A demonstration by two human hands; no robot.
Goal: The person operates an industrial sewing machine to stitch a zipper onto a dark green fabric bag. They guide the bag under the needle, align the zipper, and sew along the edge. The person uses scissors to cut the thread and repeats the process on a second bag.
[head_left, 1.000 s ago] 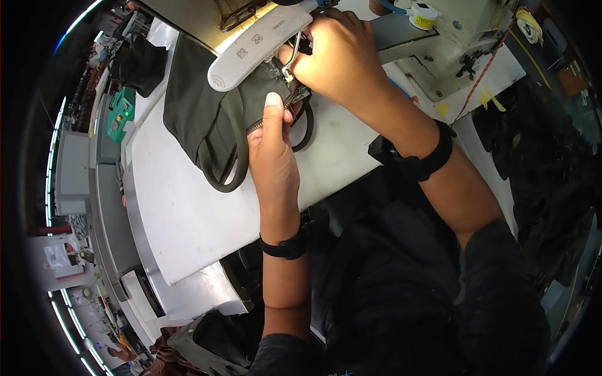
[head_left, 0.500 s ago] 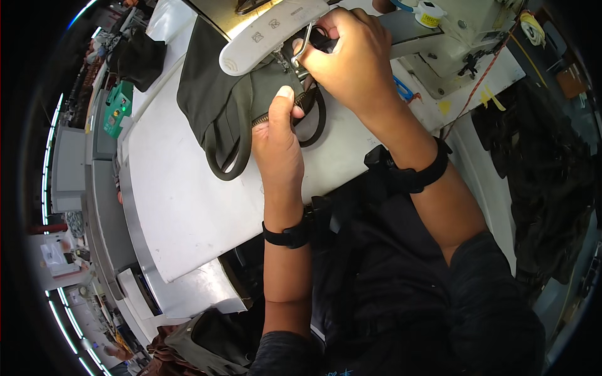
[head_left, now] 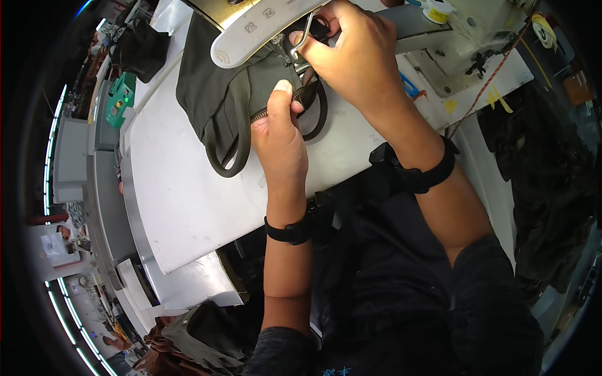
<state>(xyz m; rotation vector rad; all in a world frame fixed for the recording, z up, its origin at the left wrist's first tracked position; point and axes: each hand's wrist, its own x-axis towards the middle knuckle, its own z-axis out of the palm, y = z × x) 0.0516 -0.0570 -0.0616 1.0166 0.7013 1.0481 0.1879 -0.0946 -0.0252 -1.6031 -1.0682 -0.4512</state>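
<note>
A dark olive fabric bag (head_left: 204,81) lies on the white worktable under a sewing machine head with a pale rounded cover (head_left: 263,30). My left hand (head_left: 280,135) is closed on the bag's edge beside a brass-toothed zipper (head_left: 259,116), thumb on top. One looped handle (head_left: 243,135) hangs left of that hand; another dark loop (head_left: 323,113) curves to its right. Close to the needle area, my right hand (head_left: 357,59) is bent with thumb and fingers curled round beside a bent metal rod (head_left: 306,31). What its fingertips grip is partly hidden.
The white tabletop (head_left: 182,213) curves toward me. A second machine (head_left: 483,37) stands at right, with blue-handled snips (head_left: 409,86) near it. A green box (head_left: 121,100) and a dark bag (head_left: 141,50) are at left. Dark fabric (head_left: 539,188) hangs at right; more bags (head_left: 207,338) lie below the table.
The whole view has shifted slightly. Both hands keep nearly the same hold, and the bag's position under the machine is almost unchanged.
</note>
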